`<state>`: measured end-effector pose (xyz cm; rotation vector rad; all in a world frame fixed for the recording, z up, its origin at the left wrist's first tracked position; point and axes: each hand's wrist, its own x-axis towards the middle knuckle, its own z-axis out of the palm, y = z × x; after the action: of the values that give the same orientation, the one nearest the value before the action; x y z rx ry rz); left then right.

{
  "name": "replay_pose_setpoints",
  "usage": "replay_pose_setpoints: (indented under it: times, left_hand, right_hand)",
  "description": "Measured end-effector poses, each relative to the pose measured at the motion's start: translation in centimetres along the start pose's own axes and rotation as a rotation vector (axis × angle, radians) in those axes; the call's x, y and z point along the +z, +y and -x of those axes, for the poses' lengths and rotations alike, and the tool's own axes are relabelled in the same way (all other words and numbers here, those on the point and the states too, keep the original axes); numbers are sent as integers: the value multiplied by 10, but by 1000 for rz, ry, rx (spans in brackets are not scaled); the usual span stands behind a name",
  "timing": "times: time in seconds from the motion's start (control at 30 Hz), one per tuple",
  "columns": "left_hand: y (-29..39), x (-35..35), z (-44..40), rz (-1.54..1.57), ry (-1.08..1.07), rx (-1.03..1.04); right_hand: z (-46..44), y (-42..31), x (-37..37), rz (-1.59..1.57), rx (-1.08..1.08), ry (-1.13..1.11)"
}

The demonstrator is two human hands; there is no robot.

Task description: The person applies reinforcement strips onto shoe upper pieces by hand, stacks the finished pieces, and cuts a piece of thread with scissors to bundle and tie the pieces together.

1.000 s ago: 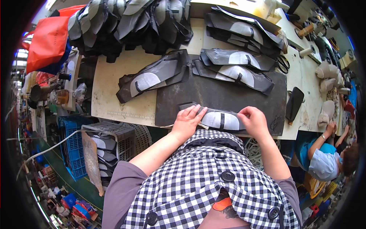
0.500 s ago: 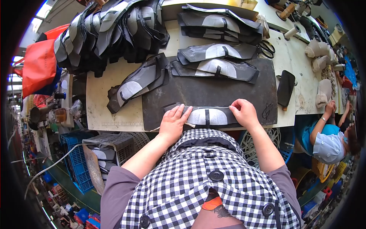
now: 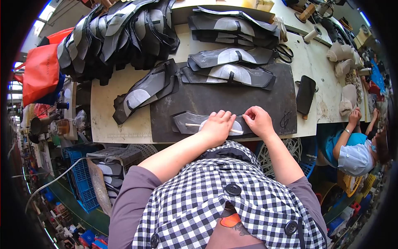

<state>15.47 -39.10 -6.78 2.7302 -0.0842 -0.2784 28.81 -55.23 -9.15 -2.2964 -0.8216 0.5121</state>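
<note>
A flat dark grey cut piece (image 3: 185, 123) with a pale half-round patch lies near the front edge of the black work board (image 3: 265, 106). My left hand (image 3: 217, 128) presses on its middle, fingers stretched together along the upper edge. Under that hand runs a thin white stick (image 3: 193, 125), its two ends showing on either side and its middle hidden by the palm. At the piece's upper edge, towards its right end, my right hand (image 3: 258, 121) pinches thumb and forefinger together. The edge seems to be between them, though the fingertips cover most of it.
Similar pieces lie in stacks (image 3: 232, 74) behind the board, in an angled pile (image 3: 141, 93) at left and in a large heap (image 3: 120, 35). Scissors (image 3: 284, 53) and a phone (image 3: 306, 94) lie at right. Crates (image 3: 78, 178) stand below. Another person (image 3: 352, 145) works at far right.
My left hand has slid right along the piece, carrying the white stick and uncovering the piece's left end. The right hand stays pinched near the same spot. The whole view has shifted slightly.
</note>
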Motion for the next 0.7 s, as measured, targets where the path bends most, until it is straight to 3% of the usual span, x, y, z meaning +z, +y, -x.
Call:
replay_pose_setpoints:
  times: [0.07,0.13,0.2,0.23,0.27,0.3,0.33,0.37,0.4,0.47,0.57,0.63,0.7]
  left_hand:
    - [2,2,-4,-146,-106,40]
    - [1,5,-3,-179,-34,61]
    - [-3,6,1,-146,38,50]
    - [-7,3,6,-145,391,120]
    - [-11,-1,14,70,394,12]
    - [-10,-16,24,288,387,-99]
    - [-11,-25,31,505,380,-213]
    - [-15,-25,33,842,424,-407]
    - [-25,-31,37,1136,300,-606]
    - [-41,-46,56,1714,237,-674]
    - [-51,-48,74,1741,424,-680]
    - [-56,-47,89,1750,457,-630]
    - [-55,-42,95,1726,498,-546]
  right_hand:
    - [1,3,4,-18,-5,108]
    - [-3,15,16,-90,-29,309]
    - [-9,35,4,-323,122,354]
    - [-5,32,-3,-268,36,317]
    - [2,27,-8,-214,-47,280]
    - [7,14,-11,-117,-314,247]
    - [12,-8,-15,-82,-440,111]
    - [18,-31,-11,0,-483,37]
    - [19,-46,-6,84,-532,-37]
    - [7,-46,7,172,-560,-118]
    - [-22,-60,-1,220,-685,-63]
    - [-44,-81,-27,357,-641,237]
    - [-67,-109,-43,353,-639,311]
